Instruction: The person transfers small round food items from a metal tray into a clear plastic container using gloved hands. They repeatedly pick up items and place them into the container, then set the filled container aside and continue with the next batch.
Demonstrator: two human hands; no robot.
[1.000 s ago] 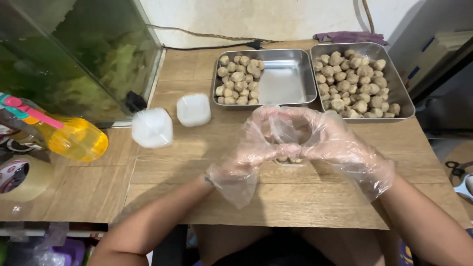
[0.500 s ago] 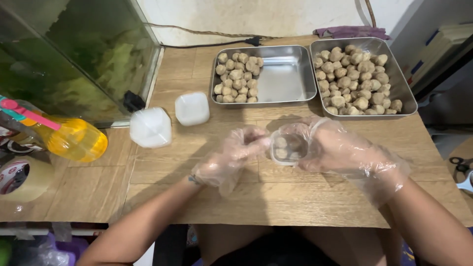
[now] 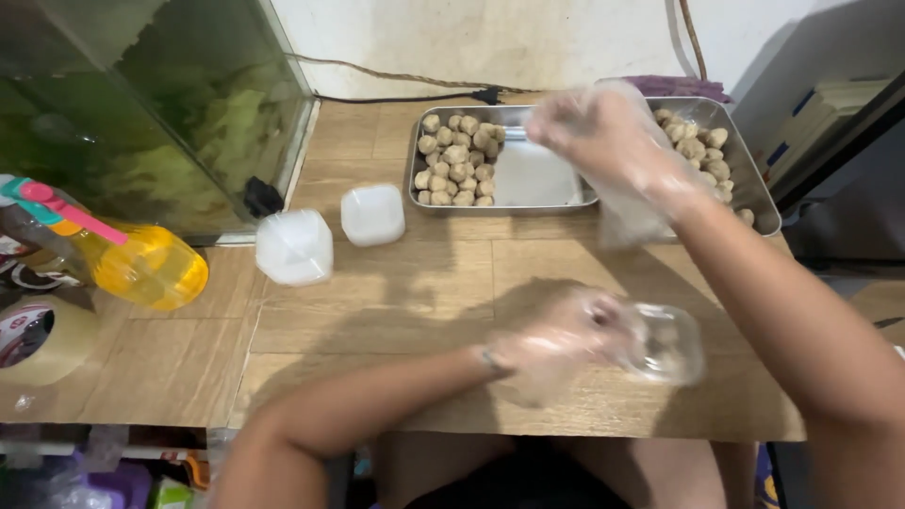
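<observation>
The left hand (image 3: 556, 344), gloved, grips a small clear cup (image 3: 665, 344) resting on the tabletop (image 3: 377, 311); the right hand (image 3: 594, 127), gloved, fingers curled shut, hovers over the trays (image 3: 514, 179) of brown balls (image 3: 457, 160), which lie straight beyond the cup; whether it pinches a ball cannot be told.

A wooden plank counter (image 3: 377, 311) was set against a pale, stained wall (image 3: 490, 38). A glass tank (image 3: 141, 113) of green plants was placed at the counter's left end. A black cable (image 3: 405, 97) was laid along the wall's foot. Soft, even light was cast, and dim shadows were thrown on the wood.
</observation>
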